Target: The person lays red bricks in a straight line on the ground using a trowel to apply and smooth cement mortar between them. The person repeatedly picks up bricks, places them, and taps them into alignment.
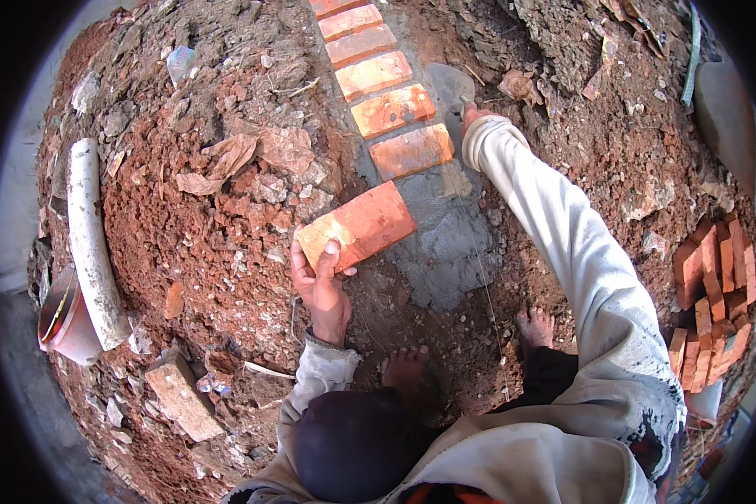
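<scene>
Left hand [324, 298]: gripping, thumb [331, 247] above, fingers [297, 257] curled round
Left wrist [330, 333]: bare below the palm
Right hand [475, 116]: curled closed, partly hidden by its cuff [484, 139]
Right arm [567, 231]: stretched well forward
Feet [536, 327]: bare, apart, toes forward

Downward head-worn fisheye view

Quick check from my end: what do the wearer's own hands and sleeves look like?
The left hand and right hand show no gloves. The right sleeve is long and off-white, with dark patches on the upper arm; the left sleeve is pale and smudged.
</scene>
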`<action>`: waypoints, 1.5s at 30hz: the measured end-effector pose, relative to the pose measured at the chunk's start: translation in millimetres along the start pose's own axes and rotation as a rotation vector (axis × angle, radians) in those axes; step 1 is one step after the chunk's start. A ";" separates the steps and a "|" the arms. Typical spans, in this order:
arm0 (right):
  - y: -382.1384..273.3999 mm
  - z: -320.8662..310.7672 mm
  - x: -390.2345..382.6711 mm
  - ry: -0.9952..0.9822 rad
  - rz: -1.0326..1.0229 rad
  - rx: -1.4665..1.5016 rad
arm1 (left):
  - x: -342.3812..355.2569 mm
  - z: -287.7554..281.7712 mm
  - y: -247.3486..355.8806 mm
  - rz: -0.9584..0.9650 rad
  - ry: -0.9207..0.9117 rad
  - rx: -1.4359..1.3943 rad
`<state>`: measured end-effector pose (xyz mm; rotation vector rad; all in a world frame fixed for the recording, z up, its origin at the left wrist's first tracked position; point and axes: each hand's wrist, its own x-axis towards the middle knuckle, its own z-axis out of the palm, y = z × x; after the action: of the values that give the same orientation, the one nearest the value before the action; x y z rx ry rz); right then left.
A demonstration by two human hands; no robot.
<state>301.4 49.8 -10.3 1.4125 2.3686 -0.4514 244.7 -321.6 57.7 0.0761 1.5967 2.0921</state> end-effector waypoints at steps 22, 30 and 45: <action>5.5 3.4 65.3 0.160 -0.394 0.622 | 2.0 -13.0 -1.9 0.091 0.102 0.122; -24.7 -13.1 85.2 0.212 -0.296 0.283 | 0.1 -10.4 1.4 0.040 0.093 0.184; 14.6 -2.1 -66.6 -0.039 -0.318 1.272 | 2.4 -23.3 -6.2 0.094 0.064 0.174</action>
<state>343.7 5.7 20.0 1.3045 2.2487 -2.3058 236.9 -340.1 44.2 0.1483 1.8443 2.0383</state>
